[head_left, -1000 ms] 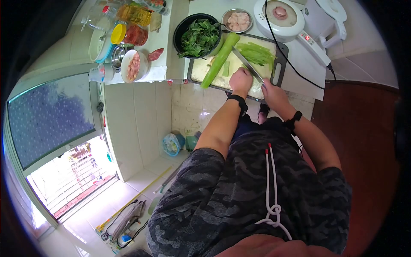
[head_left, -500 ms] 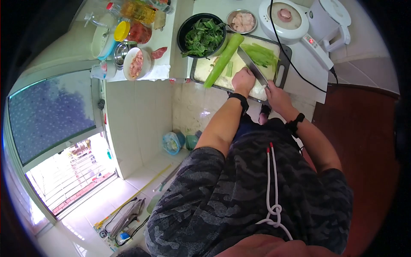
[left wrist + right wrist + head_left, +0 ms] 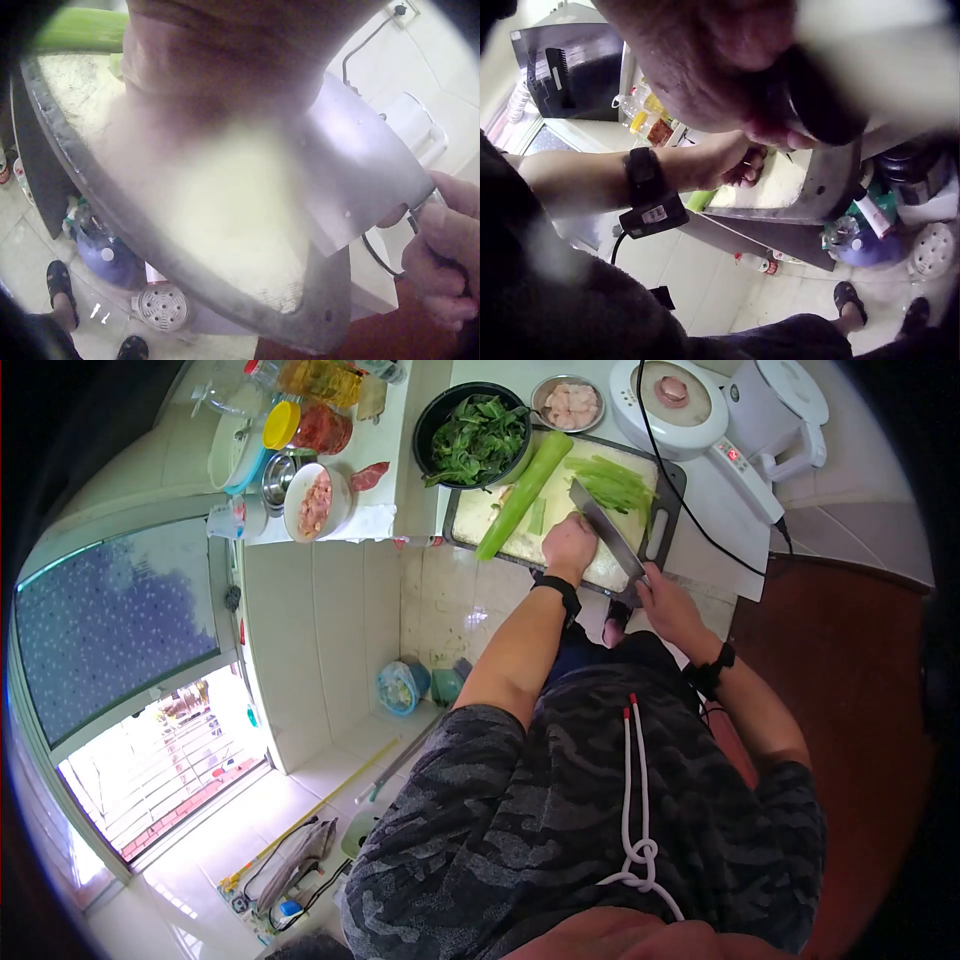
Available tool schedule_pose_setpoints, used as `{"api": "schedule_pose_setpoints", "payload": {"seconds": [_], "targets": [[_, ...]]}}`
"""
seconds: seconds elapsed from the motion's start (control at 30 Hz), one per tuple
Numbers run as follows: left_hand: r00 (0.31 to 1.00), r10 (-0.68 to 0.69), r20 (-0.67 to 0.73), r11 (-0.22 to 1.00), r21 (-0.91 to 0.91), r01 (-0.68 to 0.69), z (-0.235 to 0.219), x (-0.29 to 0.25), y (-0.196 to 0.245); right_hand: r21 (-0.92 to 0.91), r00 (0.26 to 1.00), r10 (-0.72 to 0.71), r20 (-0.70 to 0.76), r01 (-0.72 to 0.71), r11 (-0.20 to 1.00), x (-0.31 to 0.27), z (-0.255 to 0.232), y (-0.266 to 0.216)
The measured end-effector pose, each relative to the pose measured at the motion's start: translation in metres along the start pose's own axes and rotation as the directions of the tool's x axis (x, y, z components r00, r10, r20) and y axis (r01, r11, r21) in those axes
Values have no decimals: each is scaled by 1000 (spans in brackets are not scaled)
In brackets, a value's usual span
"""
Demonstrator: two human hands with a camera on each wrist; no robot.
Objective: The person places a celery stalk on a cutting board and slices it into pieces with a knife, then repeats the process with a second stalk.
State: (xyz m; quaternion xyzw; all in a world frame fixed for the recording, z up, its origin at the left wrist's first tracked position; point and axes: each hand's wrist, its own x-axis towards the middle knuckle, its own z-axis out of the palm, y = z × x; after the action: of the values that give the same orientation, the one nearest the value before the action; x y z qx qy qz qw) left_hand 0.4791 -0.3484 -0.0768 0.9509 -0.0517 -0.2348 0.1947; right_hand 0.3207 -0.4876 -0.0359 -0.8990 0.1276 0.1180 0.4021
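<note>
My right hand (image 3: 672, 605) grips the handle of a broad knife (image 3: 608, 532), its blade slanting over the cutting board (image 3: 470, 520). Against the blade's left side is my left hand (image 3: 570, 543), low on the board, its curled fingers (image 3: 751, 166) visible in the right wrist view; whatever lies beneath them is hidden. A long peeled green stalk (image 3: 525, 495) lies to its left, with a short green piece (image 3: 538, 516) between. Thin green slices (image 3: 612, 482) are heaped beyond the blade. In the left wrist view the blade (image 3: 367, 165) stands beside my blurred left hand (image 3: 232, 60).
Behind the board are a black pot of leaves (image 3: 478, 442) and a metal bowl of pale meat (image 3: 570, 406). A white cooker (image 3: 672, 408), its cord and a kettle (image 3: 780, 405) stand at the right. Left are a meat bowl (image 3: 316, 503) and jars (image 3: 310, 428).
The knife and my right hand have shifted right and towards my body, with more of the blade showing beside my left hand. My left hand has stayed almost in place.
</note>
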Motion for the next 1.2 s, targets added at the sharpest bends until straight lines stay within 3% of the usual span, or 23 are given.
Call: {"api": "schedule_pose_setpoints", "payload": {"seconds": [0.37,0.53,0.9,1.2], "targets": [[997,-56,-50,996,-72,52,5,-1,3,-36,991,-27,-129,23,999,36,16,-3],[994,-12,-110,1000,-4,12,9,-4,6,-29,996,-29,-84,27,999,19,11,-1],[998,15,-57,1000,16,-15,5,2,5,-45,1000,-2,-8,2,999,16,7,1],[995,-32,-93,998,-55,27,10,-3,-8,-58,995,-32,-89,26,998,37,12,-7]]}}
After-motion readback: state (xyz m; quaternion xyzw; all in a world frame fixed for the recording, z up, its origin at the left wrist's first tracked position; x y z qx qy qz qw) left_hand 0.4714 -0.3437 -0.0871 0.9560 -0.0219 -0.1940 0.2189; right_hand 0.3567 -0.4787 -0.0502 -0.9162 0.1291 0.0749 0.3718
